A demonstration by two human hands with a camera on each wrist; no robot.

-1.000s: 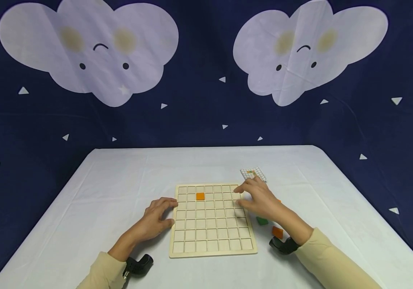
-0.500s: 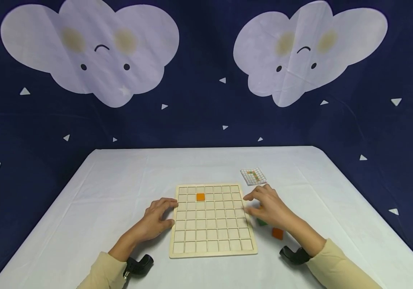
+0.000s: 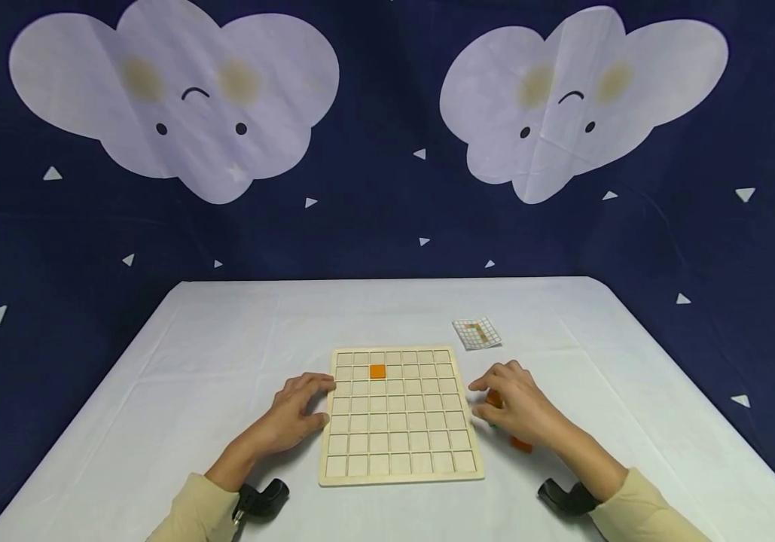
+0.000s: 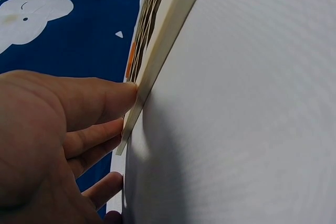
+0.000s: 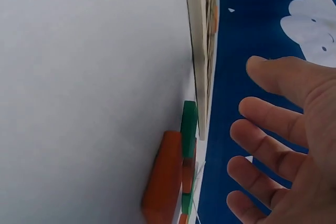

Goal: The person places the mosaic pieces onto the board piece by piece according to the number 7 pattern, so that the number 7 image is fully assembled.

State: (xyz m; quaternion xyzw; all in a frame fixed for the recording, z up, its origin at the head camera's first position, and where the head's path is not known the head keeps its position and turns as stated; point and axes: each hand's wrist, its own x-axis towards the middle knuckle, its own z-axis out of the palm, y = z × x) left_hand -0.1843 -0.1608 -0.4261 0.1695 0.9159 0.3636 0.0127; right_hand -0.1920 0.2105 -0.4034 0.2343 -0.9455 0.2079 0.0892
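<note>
A pale wooden grid board (image 3: 397, 425) lies on the table, with one orange square tile (image 3: 377, 371) in its second row from the far side. My left hand (image 3: 288, 416) rests thumb and fingertips against the board's left edge, fingers extended. Just off the right edge hovers my right hand (image 3: 516, 403), its fingers spread and nothing between them. Beneath it lie loose tiles, partly hidden in the head view: an orange one (image 3: 493, 398) shows between thumb and fingers. The right wrist view has a green tile (image 5: 188, 129) and a nearer orange tile (image 5: 164, 179) beside the board.
A small card (image 3: 477, 333) printed with a coloured grid pattern lies beyond the board's far right corner. White cloth covers the table (image 3: 224, 324). Behind it hangs a dark blue curtain (image 3: 387, 150) with clouds.
My right hand has drawn back from over the board's right side to above the loose tiles, moving right and nearer. The card is now fully uncovered. The left hand stays put.
</note>
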